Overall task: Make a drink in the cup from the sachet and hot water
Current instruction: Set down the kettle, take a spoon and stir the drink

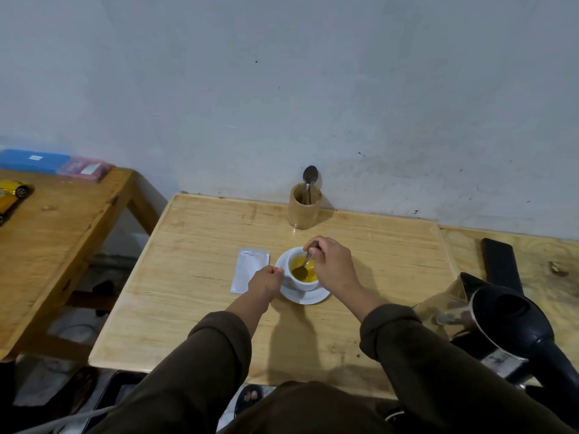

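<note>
A white cup stands on a white saucer in the middle of the light wooden table. Yellow-orange liquid fills the cup. My right hand grips a metal spoon whose bowl dips into the liquid. My left hand is closed at the cup's left side, on its handle as far as I can tell. A silver sachet, torn at the top, lies flat just left of the saucer, partly under my left hand.
A wooden holder with another spoon stands at the back by the wall. A black kettle sits at the right edge. To the left is a second table with boxes and a yellow toy car.
</note>
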A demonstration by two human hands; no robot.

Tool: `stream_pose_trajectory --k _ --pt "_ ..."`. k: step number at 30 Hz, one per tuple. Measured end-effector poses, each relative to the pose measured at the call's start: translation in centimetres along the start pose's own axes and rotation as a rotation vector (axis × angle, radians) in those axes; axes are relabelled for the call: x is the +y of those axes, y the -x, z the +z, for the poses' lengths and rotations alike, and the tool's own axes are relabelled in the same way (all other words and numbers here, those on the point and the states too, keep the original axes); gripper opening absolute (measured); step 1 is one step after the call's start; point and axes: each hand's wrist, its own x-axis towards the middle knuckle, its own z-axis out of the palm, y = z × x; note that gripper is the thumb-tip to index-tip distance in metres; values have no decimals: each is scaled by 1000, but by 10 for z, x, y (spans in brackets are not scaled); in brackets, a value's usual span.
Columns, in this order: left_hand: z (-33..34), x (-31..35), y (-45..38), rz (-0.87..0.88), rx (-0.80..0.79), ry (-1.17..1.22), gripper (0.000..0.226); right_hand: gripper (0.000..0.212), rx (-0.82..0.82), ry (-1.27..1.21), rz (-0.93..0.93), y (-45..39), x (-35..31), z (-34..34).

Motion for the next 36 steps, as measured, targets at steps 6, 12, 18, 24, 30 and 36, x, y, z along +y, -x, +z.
stream_pose_trajectory --k 6,12,18,24,30,36 --pt "-1 1 0 -3 -4 -4 38 23 34 110 -12 -4 5 -2" --pt "-1 -1 -2 -7 -8 17 37 22 18 29 -37 -4 3 -2" --pt "-2 -3 -5 -9 -15 29 37 18 -36 49 -42 -7 2 -6" --pt "-2 -5 -7 -8 -32 60 23 22 31 108 -49 -7 6 -3" --pt "-5 -5 -9 -9 -56 53 21 18 -23 19 -77 -8 -1 -2" --pt "-4 -5 -9 -16 -44 60 24 18 -11 130 -37 -11 4 -3"
